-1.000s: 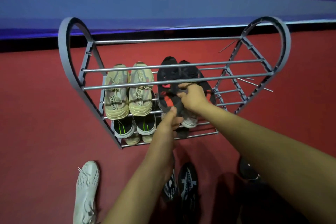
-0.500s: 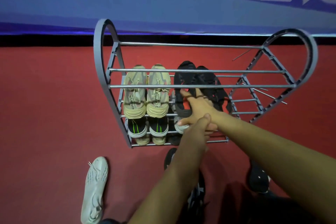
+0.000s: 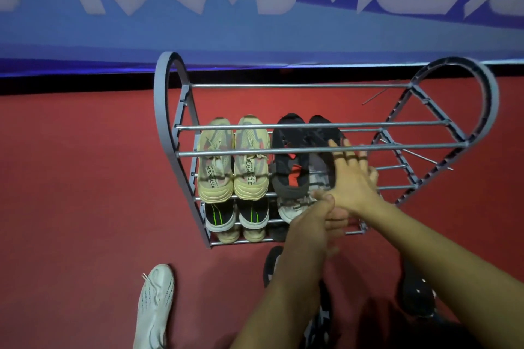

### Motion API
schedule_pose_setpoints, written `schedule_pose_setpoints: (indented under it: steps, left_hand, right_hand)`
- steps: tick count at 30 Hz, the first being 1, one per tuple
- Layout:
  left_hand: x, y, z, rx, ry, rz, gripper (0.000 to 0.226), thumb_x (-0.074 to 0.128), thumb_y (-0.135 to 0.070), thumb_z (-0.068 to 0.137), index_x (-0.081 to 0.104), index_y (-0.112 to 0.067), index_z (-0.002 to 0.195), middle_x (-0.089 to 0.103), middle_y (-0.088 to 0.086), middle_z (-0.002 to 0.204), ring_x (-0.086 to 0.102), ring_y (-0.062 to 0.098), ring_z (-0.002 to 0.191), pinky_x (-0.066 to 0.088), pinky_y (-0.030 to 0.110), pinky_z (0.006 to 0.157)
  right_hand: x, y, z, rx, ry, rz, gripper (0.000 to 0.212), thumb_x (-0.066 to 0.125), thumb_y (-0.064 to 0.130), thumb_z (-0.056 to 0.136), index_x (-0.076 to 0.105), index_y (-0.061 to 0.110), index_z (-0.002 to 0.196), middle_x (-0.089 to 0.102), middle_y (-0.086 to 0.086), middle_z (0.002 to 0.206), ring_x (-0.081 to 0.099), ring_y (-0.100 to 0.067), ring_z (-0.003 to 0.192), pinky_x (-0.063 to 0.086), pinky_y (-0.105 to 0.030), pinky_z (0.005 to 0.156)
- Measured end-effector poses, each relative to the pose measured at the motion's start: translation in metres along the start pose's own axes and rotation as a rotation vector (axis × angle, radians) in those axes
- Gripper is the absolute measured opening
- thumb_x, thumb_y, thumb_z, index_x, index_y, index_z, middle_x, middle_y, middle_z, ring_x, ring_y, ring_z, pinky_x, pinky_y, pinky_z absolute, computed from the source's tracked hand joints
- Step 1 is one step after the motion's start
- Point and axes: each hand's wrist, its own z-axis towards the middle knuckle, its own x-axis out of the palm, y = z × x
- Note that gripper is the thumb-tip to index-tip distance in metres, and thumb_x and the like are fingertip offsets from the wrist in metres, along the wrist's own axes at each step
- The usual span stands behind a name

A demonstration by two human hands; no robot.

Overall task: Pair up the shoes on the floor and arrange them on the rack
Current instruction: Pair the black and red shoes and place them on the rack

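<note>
A white shoe [image 3: 154, 306] was left unpaired on the floor, the tan pair [image 3: 233, 159] was set on the rack [image 3: 167, 110], the left hand [image 3: 314, 212] (grip indiscernible) was kept low, and the black shoes [image 3: 300, 150] were nudged straight by the right hand [image 3: 351, 178], fingers spread flat.

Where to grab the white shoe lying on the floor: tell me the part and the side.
Grip the white shoe across its narrow middle, coming from above with the left hand. It lies flat on the red floor, alone, toe toward the rack, so nothing blocks either side.
</note>
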Motion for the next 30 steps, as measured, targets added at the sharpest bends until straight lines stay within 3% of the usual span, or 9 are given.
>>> schedule_pose_setpoints:
  steps: [2, 4, 5, 9, 17, 21, 26, 28, 30]
  left_hand:
    - [0.000, 0.000, 0.000, 0.027, 0.005, -0.026, 0.029, 0.047, -0.036, 0.101, 0.064, -0.014, 0.092, 0.064, 0.004, 0.093, 0.056, 0.010, 0.073, 0.042, 0.025, 0.068]
    - [0.003, -0.001, 0.002, 0.008, 0.000, -0.047, 0.026, 0.047, -0.035, 0.101, 0.062, -0.014, 0.095, 0.058, 0.005, 0.096, 0.054, 0.011, 0.075, 0.040, 0.025, 0.067]
    - [0.005, 0.000, 0.002, 0.001, -0.001, -0.035, 0.026, 0.047, -0.034, 0.101, 0.063, -0.014, 0.095, 0.060, 0.006, 0.097, 0.056, 0.012, 0.079, 0.041, 0.025, 0.068]
    - [0.012, 0.006, 0.003, -0.004, -0.001, 0.014, 0.030, 0.048, -0.034, 0.101, 0.068, -0.012, 0.094, 0.068, 0.007, 0.101, 0.062, 0.017, 0.091, 0.044, 0.030, 0.078]
    - [0.009, 0.012, 0.008, 0.028, -0.028, 0.040, 0.031, 0.049, -0.033, 0.101, 0.069, -0.015, 0.087, 0.072, 0.005, 0.098, 0.067, 0.014, 0.088, 0.048, 0.028, 0.077]
    - [0.012, 0.011, 0.003, 0.067, -0.018, 0.049, 0.030, 0.049, -0.032, 0.101, 0.070, -0.016, 0.087, 0.073, 0.003, 0.095, 0.067, 0.013, 0.087, 0.047, 0.031, 0.082]
    - [0.016, 0.004, 0.003, -0.011, -0.006, 0.075, 0.032, 0.042, -0.023, 0.105, 0.056, -0.014, 0.077, 0.053, 0.002, 0.077, 0.047, 0.008, 0.064, 0.031, 0.022, 0.057]
    - [0.009, 0.011, 0.002, 0.035, -0.025, 0.093, 0.028, 0.044, -0.027, 0.104, 0.062, -0.013, 0.088, 0.060, 0.001, 0.081, 0.055, 0.009, 0.071, 0.038, 0.024, 0.064]
    - [0.000, 0.017, 0.001, 0.073, -0.044, 0.100, 0.025, 0.048, -0.029, 0.102, 0.067, -0.014, 0.097, 0.067, 0.000, 0.087, 0.061, 0.013, 0.083, 0.044, 0.030, 0.078]
  right_hand:
    - [-0.001, -0.019, -0.003, 0.179, 0.105, 0.061, 0.111, 0.076, 0.053, 0.064, 0.021, 0.022, 0.155, 0.015, -0.010, 0.164, 0.026, -0.040, 0.147, 0.036, -0.051, 0.111]
    - [0.000, -0.029, -0.003, 0.190, 0.073, 0.076, 0.080, 0.082, 0.033, 0.067, 0.045, 0.016, 0.136, 0.037, -0.012, 0.146, 0.057, -0.039, 0.116, 0.054, -0.046, 0.088]
    - [0.001, -0.027, -0.005, 0.167, 0.031, 0.118, 0.069, 0.084, 0.030, 0.066, 0.052, 0.017, 0.126, 0.042, -0.010, 0.136, 0.062, -0.037, 0.104, 0.055, -0.044, 0.080]
    - [0.006, -0.004, -0.009, 0.097, -0.015, 0.271, 0.056, 0.089, 0.039, 0.068, 0.061, 0.024, 0.113, 0.047, -0.005, 0.123, 0.065, -0.032, 0.098, 0.055, -0.044, 0.086]
    - [0.018, 0.002, -0.009, 0.101, -0.020, 0.100, 0.030, 0.072, 0.031, 0.085, 0.056, 0.026, 0.111, 0.049, -0.008, 0.135, 0.064, -0.034, 0.102, 0.042, -0.035, 0.072]
    - [0.015, 0.009, -0.008, 0.099, -0.006, 0.062, 0.030, 0.072, 0.030, 0.086, 0.057, 0.025, 0.111, 0.053, -0.010, 0.133, 0.064, -0.034, 0.103, 0.042, -0.036, 0.072]
    - [-0.001, -0.002, -0.010, 0.023, 0.132, 0.112, 0.062, 0.076, 0.027, 0.083, 0.048, 0.019, 0.138, 0.038, -0.019, 0.146, 0.057, -0.043, 0.116, 0.052, -0.044, 0.093]
    - [-0.004, -0.009, -0.024, -0.024, 0.067, 0.147, 0.080, 0.075, 0.026, 0.081, 0.034, 0.017, 0.149, 0.032, -0.019, 0.151, 0.046, -0.044, 0.130, 0.047, -0.049, 0.103]
    - [-0.004, -0.017, -0.044, -0.112, 0.009, 0.202, 0.082, 0.073, 0.022, 0.081, 0.032, 0.017, 0.151, 0.035, -0.016, 0.152, 0.043, -0.041, 0.134, 0.044, -0.049, 0.107]
